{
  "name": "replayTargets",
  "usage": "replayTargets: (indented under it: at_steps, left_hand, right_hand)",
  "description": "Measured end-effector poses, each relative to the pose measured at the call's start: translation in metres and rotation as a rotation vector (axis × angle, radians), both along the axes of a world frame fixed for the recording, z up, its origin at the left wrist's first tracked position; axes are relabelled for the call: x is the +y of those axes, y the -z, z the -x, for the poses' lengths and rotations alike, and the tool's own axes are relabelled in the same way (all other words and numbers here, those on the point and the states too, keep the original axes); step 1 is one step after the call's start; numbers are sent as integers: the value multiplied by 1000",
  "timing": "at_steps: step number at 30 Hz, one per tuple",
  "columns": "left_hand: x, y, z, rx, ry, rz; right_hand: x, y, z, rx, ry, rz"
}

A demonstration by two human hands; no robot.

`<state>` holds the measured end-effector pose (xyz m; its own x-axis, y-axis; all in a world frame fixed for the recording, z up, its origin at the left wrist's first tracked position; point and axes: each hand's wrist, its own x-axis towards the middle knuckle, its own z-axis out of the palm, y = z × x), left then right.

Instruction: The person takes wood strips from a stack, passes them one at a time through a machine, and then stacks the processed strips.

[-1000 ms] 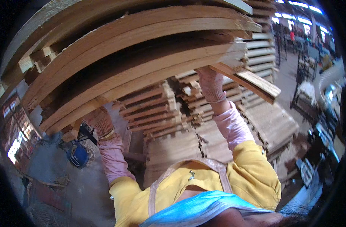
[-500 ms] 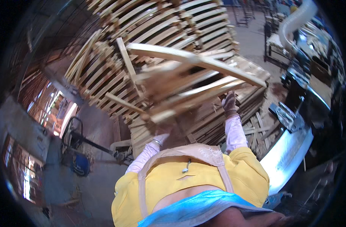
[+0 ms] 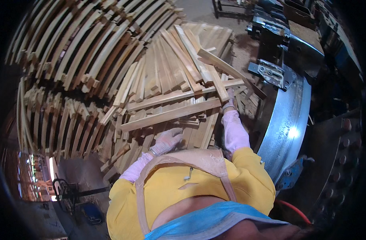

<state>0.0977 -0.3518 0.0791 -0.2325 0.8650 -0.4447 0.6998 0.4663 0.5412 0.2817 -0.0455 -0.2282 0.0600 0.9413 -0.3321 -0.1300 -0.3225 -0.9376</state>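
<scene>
My left hand [image 3: 167, 141], in a pale work glove, hovers over or rests on the near part of a pile of wooden strips; nothing shows in its fingers, which look loosely extended. In front of it lies a long wooden strip [image 3: 171, 115], with a second strip [image 3: 183, 95] just beyond. My right hand [image 3: 229, 100], also gloved, is at the right ends of these strips, beside a short slanting wooden piece [image 3: 218, 83]. Its fingers are partly hidden by the wood and seem closed round a strip end.
Stacked curved wooden slats [image 3: 79, 52] rise at the far left. More loose strips [image 3: 159, 72] fan out over the pile ahead. To the right stands a machine with a metal clamp [image 3: 273, 74] and a shiny curved metal guard [image 3: 285, 124]. A blue object [image 3: 91, 213] sits low on the left.
My view has swung right, so the slat stacks now sit further left. The strips that were raised and blurred now lie on the pile. My left hand has come clear of the wood.
</scene>
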Motion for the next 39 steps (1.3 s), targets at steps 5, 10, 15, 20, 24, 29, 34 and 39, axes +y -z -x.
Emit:
replayTargets:
  at_steps: [5,10,15,20,24,29,34,39]
  left_hand:
    - [34,0,1,-97,167,-158]
    - [128,-65,-31,84,588,-802]
    - [311,-51,-71,637,840,-1016]
    - [416,-26,-101,994,769,-105]
    - [334,-68,-68,930,855,-181]
    - [255,-109,-19,879,700,-296]
    - [151,-108,78,826,462,-396]
    - [65,-92,179,589,-154,-342]
  right_hand:
    - [-4,7,-2,-133,19,12]
    - [-15,13,-5,-232,22,55]
    - [-16,29,11,-299,-89,19]
    - [-66,94,-1,-520,-238,-285]
    - [-133,-1,5,-2,-220,340]
    - [-146,25,-1,-1,-386,54]
    - [-134,56,4,-208,-510,25]
    - [-129,96,0,-28,-316,-3]
